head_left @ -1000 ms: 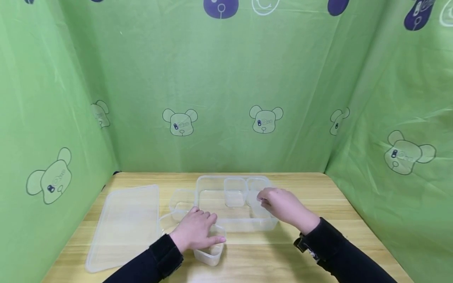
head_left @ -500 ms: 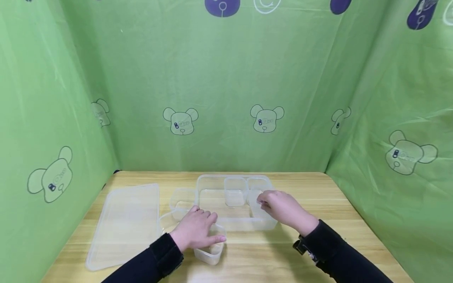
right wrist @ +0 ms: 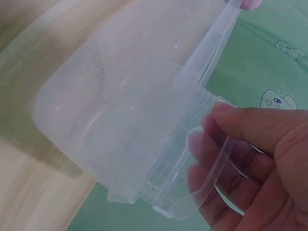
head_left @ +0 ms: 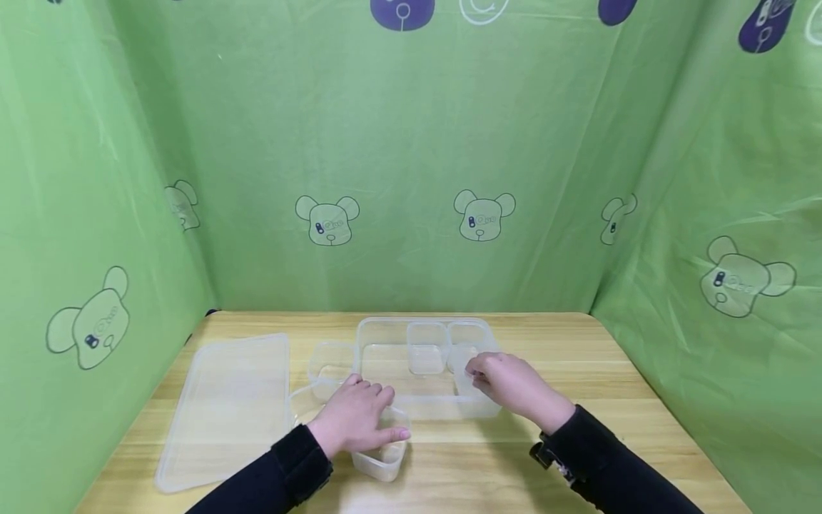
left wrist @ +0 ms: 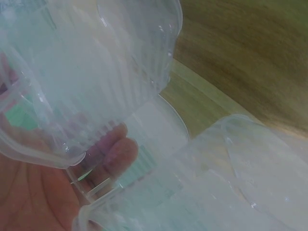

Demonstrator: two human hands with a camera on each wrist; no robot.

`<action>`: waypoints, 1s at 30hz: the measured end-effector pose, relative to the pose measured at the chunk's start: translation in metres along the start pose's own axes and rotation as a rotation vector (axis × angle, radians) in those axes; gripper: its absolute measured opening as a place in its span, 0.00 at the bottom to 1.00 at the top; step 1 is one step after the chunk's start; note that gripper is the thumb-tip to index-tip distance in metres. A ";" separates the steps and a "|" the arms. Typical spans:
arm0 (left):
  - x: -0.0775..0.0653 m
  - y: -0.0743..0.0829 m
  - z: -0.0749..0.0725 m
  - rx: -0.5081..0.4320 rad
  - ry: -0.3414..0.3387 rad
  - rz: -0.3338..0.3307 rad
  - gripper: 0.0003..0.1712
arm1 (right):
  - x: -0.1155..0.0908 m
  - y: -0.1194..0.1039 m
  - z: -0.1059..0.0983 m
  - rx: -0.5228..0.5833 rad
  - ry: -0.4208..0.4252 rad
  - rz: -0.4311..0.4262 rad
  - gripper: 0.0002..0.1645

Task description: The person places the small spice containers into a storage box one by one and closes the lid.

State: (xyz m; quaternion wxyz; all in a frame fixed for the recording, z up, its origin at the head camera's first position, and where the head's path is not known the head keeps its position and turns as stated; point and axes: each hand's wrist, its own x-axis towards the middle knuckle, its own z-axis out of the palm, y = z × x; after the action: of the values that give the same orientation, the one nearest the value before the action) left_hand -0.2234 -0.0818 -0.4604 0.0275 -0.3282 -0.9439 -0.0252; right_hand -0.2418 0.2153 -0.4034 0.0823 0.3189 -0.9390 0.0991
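Observation:
In the head view, my right hand (head_left: 510, 385) pinches the rim of a small clear plastic container (head_left: 464, 382) at the front right inside a large clear plastic box (head_left: 411, 408). The right wrist view shows the thumb on one side of its clear wall (right wrist: 204, 168) and the fingers on the other. My left hand (head_left: 356, 417) rests over small clear containers at the front of the table, thumb stretched across one of them (head_left: 379, 467). Its fingertips (left wrist: 120, 156) show between two clear containers in the left wrist view. Further small containers (head_left: 427, 360) stand at the back inside the box.
A large translucent lid (head_left: 225, 414) lies flat on the left of the wooden table (head_left: 488, 478). Another small clear container (head_left: 330, 357) stands left of the box. Green patterned cloth (head_left: 398, 143) surrounds the table at the back and sides.
My right hand has shifted slightly down and toward the front of the box, holding the small container. The left hand has stayed in place.

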 end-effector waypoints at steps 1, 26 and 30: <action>0.000 0.000 0.000 0.000 0.001 0.000 0.45 | 0.000 0.001 0.002 0.001 0.002 0.002 0.08; 0.000 0.001 0.000 0.001 0.013 0.013 0.43 | -0.004 0.005 0.025 0.042 -0.045 0.045 0.20; 0.000 0.000 0.001 0.002 0.014 0.015 0.43 | -0.003 0.006 0.025 0.060 -0.049 0.052 0.19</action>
State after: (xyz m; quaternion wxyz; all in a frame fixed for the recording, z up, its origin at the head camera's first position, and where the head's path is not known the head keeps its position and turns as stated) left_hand -0.2238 -0.0814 -0.4611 0.0346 -0.3352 -0.9411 -0.0261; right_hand -0.2454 0.2154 -0.4293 0.0474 0.2991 -0.9453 0.1214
